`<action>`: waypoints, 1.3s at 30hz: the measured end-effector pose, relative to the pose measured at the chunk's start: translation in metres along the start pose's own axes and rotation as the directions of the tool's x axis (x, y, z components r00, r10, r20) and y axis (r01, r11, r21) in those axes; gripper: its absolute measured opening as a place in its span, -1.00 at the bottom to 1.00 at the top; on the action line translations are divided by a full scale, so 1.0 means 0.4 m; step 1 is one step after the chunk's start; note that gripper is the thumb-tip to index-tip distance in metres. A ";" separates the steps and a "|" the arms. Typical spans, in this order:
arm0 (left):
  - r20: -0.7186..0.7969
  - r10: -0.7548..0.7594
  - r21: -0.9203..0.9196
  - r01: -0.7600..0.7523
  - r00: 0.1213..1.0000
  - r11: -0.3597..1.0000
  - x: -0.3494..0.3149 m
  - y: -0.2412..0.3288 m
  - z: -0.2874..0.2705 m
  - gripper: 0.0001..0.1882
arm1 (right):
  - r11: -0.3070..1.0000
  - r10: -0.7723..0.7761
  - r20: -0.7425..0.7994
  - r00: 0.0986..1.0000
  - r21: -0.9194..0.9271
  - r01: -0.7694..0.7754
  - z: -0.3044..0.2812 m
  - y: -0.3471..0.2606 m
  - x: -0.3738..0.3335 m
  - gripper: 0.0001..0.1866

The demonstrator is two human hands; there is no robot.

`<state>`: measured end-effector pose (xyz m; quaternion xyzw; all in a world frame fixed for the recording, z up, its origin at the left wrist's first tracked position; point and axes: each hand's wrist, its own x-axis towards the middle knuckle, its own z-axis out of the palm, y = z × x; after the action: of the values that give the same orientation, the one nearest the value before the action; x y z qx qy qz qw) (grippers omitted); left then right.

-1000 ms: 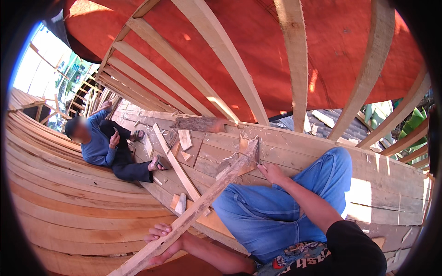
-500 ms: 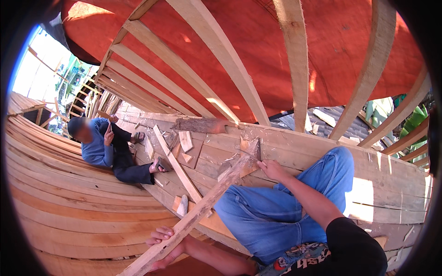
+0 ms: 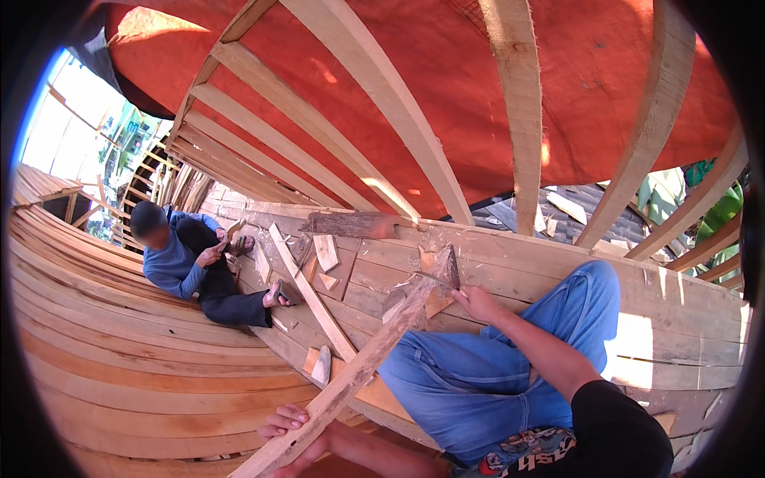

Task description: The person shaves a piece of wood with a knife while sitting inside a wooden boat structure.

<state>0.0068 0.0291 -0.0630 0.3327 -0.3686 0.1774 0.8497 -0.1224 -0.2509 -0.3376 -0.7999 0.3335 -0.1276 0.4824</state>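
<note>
A long, rough-edged wooden plank (image 3: 358, 368) slants from the lower left up to the middle of the view, across my front. My left hand (image 3: 284, 420) is wrapped around its near end, fingers over the far edge. Close to the plank's far end, my right hand (image 3: 476, 303) is closed on a knife. The thin dark blade (image 3: 434, 279) reaches leftward from the fist and lies across the plank's upper face; its handle is hidden in my fingers. A small flat wood block (image 3: 437, 303) lies under and beside that end, with pale shavings around it.
A person (image 3: 179, 255) in a blue top sits at the left, holding a small piece in both hands. A narrow batten (image 3: 311, 291), a bark-covered log (image 3: 351, 224) and offcuts (image 3: 325, 252) lie on the planking. Curved ribs (image 3: 522, 119) rise before a red tarp (image 3: 454, 95).
The knife blade has shifted slightly along the plank's far end, with my right hand. The other person has lowered their hands and bent their head. The whole view has shifted a little.
</note>
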 end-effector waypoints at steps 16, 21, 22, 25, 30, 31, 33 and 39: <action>0.100 0.024 0.048 -0.028 0.995 0.998 0.009 0.031 0.014 -0.13 | 1.000 0.008 0.034 0.999 -0.005 -0.008 0.027 0.040 0.080 -0.43; 0.110 0.002 0.031 -0.005 0.994 1.000 0.007 0.015 0.005 -0.13 | 0.998 0.037 0.010 0.999 -0.045 -0.037 0.029 0.063 0.094 -0.41; 0.112 -0.004 0.029 0.001 0.994 1.000 0.009 0.023 0.003 -0.13 | 0.999 0.013 0.011 1.000 -0.035 -0.012 0.029 0.042 0.099 -0.40; 0.096 -0.035 -0.004 0.036 0.995 0.999 0.000 0.017 0.003 -0.12 | 0.997 0.076 0.014 0.997 -0.031 -0.075 0.028 0.061 0.095 -0.39; 0.102 -0.029 0.014 0.027 0.994 1.000 0.019 0.031 -0.009 -0.12 | 1.000 -0.023 0.026 0.999 0.010 0.023 0.056 -0.016 0.091 -0.42; 0.088 -0.034 0.000 0.034 0.996 0.999 0.020 0.025 -0.005 -0.12 | 0.997 0.066 0.016 0.998 -0.028 -0.065 0.040 0.005 0.106 -0.42; 0.085 -0.055 -0.009 0.056 0.995 0.998 0.011 0.015 -0.002 -0.12 | 0.963 0.253 -0.009 0.968 -0.096 -0.252 0.019 0.069 0.133 -0.41; 0.062 -0.038 0.043 0.035 0.997 0.998 0.018 0.022 -0.005 -0.13 | 0.999 0.012 0.042 0.999 -0.049 -0.009 0.049 0.005 0.121 -0.43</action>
<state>0.0079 0.0373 -0.0547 0.3627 -0.3851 0.1589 0.8336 -0.0769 -0.2700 -0.3551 -0.8123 0.3304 -0.0997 0.4702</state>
